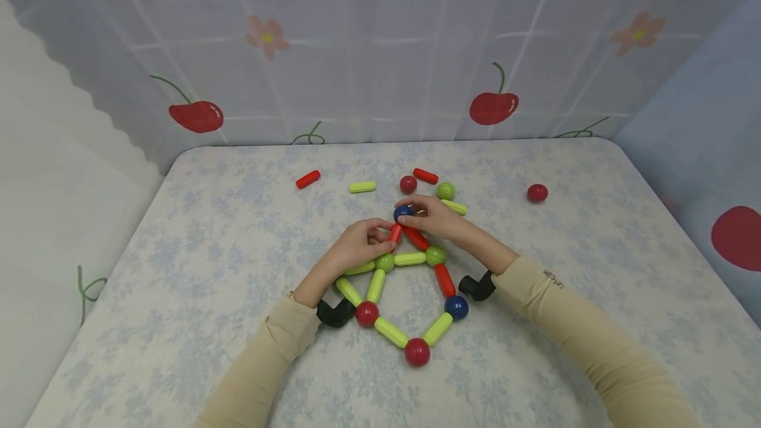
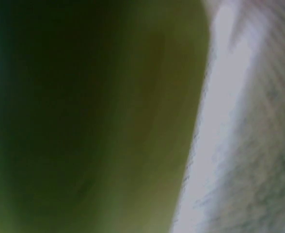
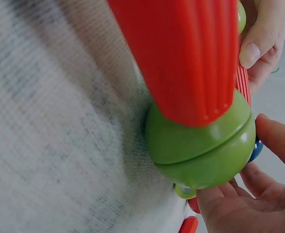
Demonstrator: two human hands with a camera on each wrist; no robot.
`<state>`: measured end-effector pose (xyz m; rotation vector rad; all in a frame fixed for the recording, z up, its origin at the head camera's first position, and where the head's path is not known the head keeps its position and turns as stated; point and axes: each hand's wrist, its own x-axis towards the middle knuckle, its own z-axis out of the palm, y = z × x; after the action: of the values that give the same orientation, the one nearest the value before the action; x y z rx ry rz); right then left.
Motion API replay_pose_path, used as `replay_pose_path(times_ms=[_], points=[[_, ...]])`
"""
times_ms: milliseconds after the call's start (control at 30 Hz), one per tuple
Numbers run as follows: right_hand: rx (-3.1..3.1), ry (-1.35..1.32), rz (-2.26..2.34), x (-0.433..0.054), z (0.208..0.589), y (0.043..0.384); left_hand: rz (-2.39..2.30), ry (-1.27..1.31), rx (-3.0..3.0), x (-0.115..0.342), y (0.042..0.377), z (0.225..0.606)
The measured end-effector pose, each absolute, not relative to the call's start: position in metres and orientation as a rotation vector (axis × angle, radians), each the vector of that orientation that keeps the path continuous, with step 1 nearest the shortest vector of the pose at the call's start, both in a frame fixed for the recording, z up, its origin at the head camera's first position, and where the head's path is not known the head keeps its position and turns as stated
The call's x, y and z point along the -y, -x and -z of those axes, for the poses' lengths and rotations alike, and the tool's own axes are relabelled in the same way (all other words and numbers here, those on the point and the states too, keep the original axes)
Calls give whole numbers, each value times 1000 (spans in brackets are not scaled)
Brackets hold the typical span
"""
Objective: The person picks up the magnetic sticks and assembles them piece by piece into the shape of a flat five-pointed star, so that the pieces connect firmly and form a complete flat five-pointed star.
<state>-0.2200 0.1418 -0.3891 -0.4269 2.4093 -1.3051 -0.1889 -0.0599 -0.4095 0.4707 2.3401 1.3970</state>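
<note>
My right hand (image 1: 438, 218) pinches a blue ball (image 1: 402, 212) at the far point of a ball-and-rod figure. With thumb and fingers, my left hand (image 1: 358, 243) grips a red rod (image 1: 395, 234) just below that ball. A second red rod (image 1: 416, 238) runs from near the ball to a green ball (image 1: 436, 255). Another green ball (image 1: 385, 262) sits under my left fingertips, joined by a yellow-green rod (image 1: 410, 259). In the right wrist view, a green ball (image 3: 200, 141) and a red rod (image 3: 186, 58) fill the foreground. The left wrist view is mostly a dark green blur.
Nearer me, the figure continues through a blue ball (image 1: 456, 308) and red balls (image 1: 417, 352). Beyond the hands lie a loose red rod (image 1: 308, 179), a yellow-green rod (image 1: 362, 187), a red ball (image 1: 407, 184) and a green ball (image 1: 446, 191). Another red ball (image 1: 538, 193) lies right.
</note>
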Motion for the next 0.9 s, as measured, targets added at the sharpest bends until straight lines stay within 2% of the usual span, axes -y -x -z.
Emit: replay_pose_path(times_ms=[633,900], points=[[-2380,428,1319,-146,389,219,-1438,-560,-2310,61,187,407],[-2417,470,1238,-162,385,199,-1428,-541,-2329,61,186,408]])
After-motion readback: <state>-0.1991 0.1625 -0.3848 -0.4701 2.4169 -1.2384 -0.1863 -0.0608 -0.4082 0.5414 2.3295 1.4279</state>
